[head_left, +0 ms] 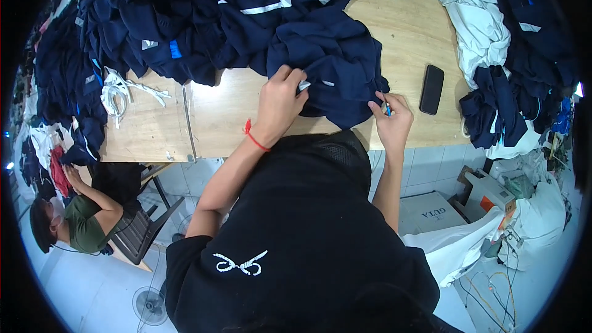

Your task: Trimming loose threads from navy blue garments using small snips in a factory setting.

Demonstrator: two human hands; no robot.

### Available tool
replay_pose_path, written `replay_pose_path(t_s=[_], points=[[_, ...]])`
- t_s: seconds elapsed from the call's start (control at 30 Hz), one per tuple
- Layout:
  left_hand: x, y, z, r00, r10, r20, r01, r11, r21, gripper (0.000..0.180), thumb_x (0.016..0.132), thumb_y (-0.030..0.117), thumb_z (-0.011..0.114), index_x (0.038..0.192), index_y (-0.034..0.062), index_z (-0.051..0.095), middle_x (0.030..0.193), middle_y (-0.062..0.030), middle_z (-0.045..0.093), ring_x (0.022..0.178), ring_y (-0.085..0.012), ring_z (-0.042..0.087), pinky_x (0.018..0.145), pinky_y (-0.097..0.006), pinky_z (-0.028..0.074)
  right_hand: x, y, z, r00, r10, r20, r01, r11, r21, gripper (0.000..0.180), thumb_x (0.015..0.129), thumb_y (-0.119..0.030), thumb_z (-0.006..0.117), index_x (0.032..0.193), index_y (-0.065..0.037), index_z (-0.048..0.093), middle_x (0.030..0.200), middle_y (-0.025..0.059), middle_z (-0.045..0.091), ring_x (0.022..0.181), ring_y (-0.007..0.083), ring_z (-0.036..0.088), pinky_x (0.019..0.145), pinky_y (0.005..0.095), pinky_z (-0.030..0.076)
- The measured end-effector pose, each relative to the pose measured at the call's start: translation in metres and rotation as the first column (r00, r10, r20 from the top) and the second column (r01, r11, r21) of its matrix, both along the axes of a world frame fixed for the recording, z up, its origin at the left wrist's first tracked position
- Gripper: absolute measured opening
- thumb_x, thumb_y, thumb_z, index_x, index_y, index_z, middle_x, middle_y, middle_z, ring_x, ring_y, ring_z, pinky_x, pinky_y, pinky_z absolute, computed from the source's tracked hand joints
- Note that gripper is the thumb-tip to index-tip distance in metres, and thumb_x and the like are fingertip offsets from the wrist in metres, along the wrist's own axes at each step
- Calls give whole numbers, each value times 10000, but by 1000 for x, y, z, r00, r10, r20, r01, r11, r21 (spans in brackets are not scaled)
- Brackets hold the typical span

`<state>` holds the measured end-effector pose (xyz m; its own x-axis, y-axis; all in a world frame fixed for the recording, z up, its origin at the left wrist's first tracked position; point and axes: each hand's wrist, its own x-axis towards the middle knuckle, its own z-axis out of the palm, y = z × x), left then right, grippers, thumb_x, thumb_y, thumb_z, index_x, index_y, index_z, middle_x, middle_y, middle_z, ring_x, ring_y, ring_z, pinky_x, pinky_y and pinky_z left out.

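Note:
A dark navy garment (333, 49) lies bunched on the table in front of me, its near edge hanging at the table's front edge. My left hand (280, 102) is closed on its left side, with a small white tag (303, 86) showing at the fingertips. Another small pale label (328, 83) lies on the cloth between my hands. At the garment's right edge, my right hand (394, 118) is closed around a small slim tool with a blue part (387, 108). Its tip points up toward the cloth; its exact kind is too small to tell.
Heaped navy garments (172, 18) cover the far and left table (154, 126). White cords (117, 95) lie left; a black phone (431, 89), white cloth (475, 18) and more navy pieces (493, 102) lie right. A seated person (86, 222) works at lower left; a fan (150, 305) stands below.

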<state>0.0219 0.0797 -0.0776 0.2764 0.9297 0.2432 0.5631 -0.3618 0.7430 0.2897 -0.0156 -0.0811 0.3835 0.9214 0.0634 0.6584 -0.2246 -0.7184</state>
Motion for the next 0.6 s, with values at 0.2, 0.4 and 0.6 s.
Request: replay_pose_path(t_s=[0.2, 0.4, 0.6], points=[[-23, -6, -8, 986, 158, 61, -143, 969, -199, 141, 912, 80, 799, 1021, -7, 781, 790, -153, 747, 644, -267, 702, 651, -327, 558, -4, 6, -3, 991, 111, 69, -116, 991, 72, 308, 773, 4, 875, 1065, 39, 785, 1023, 136, 739, 874, 257, 723, 832, 337, 575], [-49, 13, 0, 99, 813, 575, 724, 338, -602, 300, 1100, 299, 596, 1156, 40, 736, 1185, -134, 769, 1028, -258, 755, 923, -401, 620, 17, 6, 2, 239, -302, -923, 335, 918, -214, 84, 1018, -128, 703, 1050, -54, 729, 915, 39, 687, 620, 117, 497, 460, 243, 313], [-69, 17, 23, 15, 742, 670, 697, 473, -539, 257, 1067, 233, 515, 1113, 42, 680, 1090, -101, 762, 1074, -245, 725, 990, -457, 588, 39, 6, 29, -427, 38, -903, 145, 989, -27, 164, 1043, -184, 593, 1030, -94, 730, 879, 53, 710, 572, 125, 459, 409, 261, 258]])
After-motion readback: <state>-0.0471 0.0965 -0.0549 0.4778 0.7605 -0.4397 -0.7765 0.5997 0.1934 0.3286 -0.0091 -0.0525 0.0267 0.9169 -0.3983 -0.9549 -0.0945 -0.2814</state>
